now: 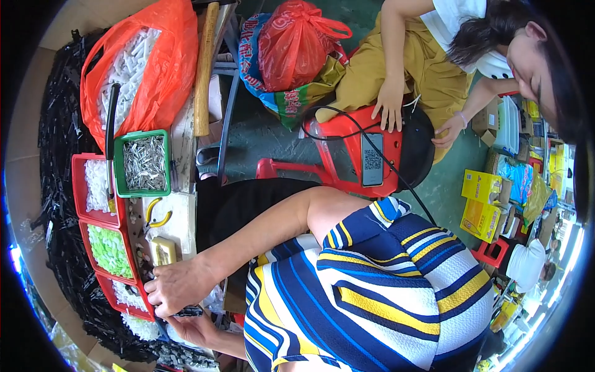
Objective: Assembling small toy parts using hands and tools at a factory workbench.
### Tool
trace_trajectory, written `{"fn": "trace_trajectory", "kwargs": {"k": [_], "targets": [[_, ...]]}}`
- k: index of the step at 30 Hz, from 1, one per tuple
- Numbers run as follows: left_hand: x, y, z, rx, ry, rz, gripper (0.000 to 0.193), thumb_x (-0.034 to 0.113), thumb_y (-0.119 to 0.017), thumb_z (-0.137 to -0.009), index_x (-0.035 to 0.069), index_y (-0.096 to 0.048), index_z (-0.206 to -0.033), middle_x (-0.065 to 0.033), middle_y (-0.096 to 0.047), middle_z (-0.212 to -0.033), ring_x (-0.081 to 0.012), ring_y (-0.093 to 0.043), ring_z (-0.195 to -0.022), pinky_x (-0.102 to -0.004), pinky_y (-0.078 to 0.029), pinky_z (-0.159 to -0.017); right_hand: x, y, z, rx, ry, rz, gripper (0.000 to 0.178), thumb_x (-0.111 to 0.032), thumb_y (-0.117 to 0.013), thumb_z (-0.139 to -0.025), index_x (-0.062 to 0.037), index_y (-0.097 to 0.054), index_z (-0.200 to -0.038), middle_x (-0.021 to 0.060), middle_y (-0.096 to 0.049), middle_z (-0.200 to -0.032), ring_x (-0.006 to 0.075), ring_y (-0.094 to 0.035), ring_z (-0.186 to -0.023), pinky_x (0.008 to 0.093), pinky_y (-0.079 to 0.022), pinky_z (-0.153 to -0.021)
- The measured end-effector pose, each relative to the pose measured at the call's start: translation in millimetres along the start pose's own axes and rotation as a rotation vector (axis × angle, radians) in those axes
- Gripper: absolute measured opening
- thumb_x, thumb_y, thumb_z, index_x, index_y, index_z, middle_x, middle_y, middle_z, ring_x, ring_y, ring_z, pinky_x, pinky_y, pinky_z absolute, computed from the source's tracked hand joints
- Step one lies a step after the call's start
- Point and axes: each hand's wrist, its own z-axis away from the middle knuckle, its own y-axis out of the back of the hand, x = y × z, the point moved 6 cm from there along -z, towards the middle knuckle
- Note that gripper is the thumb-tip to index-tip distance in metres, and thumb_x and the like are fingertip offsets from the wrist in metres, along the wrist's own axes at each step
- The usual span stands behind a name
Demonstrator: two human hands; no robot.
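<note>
My right hand (180,288) is bent, fingers drawn together, at the edge of the red trays; what its fingertips hold is hidden. Just below it in the view, my left hand (195,328) closes on a small black plastic piece (188,312), partly covered by the right hand. Close to the right wrist is a pale yellow block (164,250). Beyond that lie pliers with yellow handles (162,219). A red tray (129,248) of light green pieces and another red tray (74,186) of white pieces stand beside the hands.
A green tray (118,162) holds metal pins. Black plastic parts (59,167) fill the far left; a red bag (176,68) of white pieces and a wooden handle (203,68) lie above. At upper right, a seated co-worker's hands (390,102) touch a red stool-like object (347,152) bearing a phone (372,160).
</note>
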Motion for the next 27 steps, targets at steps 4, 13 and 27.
{"fn": "trace_trajectory", "kwargs": {"k": [4, 13, 27], "targets": [[2, 2, 0, -0.005, -0.002, -0.02, 0.031, 0.014, -0.055, -0.103, 0.002, -0.051, -0.132, -0.0098, -0.062, -0.126, -0.0218, -0.059, -0.117, -0.0439, -0.045, -0.102, 0, 0, 0, -0.005, 0.001, -0.001, 0.014, -0.015, -0.073, -0.079, -0.0093, -0.065, -0.09, 0.0017, -0.063, -0.094, 0.019, -0.059, -0.103, 0.039, -0.05, -0.074], [4, 2, 0, 0.011, 0.001, 0.013, 0.034, 0.011, -0.057, -0.102, 0.001, -0.05, -0.134, -0.0097, -0.059, -0.129, -0.0216, -0.057, -0.12, -0.0426, -0.045, -0.103, 1, 1, -1, 0.002, -0.011, -0.022, 0.015, -0.014, -0.073, -0.079, -0.0084, -0.066, -0.091, 0.0023, -0.063, -0.094, 0.0189, -0.06, -0.103, 0.0395, -0.05, -0.075], [2, 3, -7, 0.011, -0.002, -0.042, 0.038, 0.012, -0.059, -0.101, 0.0, -0.05, -0.136, -0.0109, -0.059, -0.131, -0.0224, -0.057, -0.121, -0.0424, -0.044, -0.104, 7, 3, 2, -0.036, -0.029, -0.018, 0.023, -0.018, -0.074, -0.077, -0.0091, -0.064, -0.097, 0.004, -0.065, -0.097, 0.0259, -0.061, -0.107, 0.0447, -0.053, -0.073]]}}
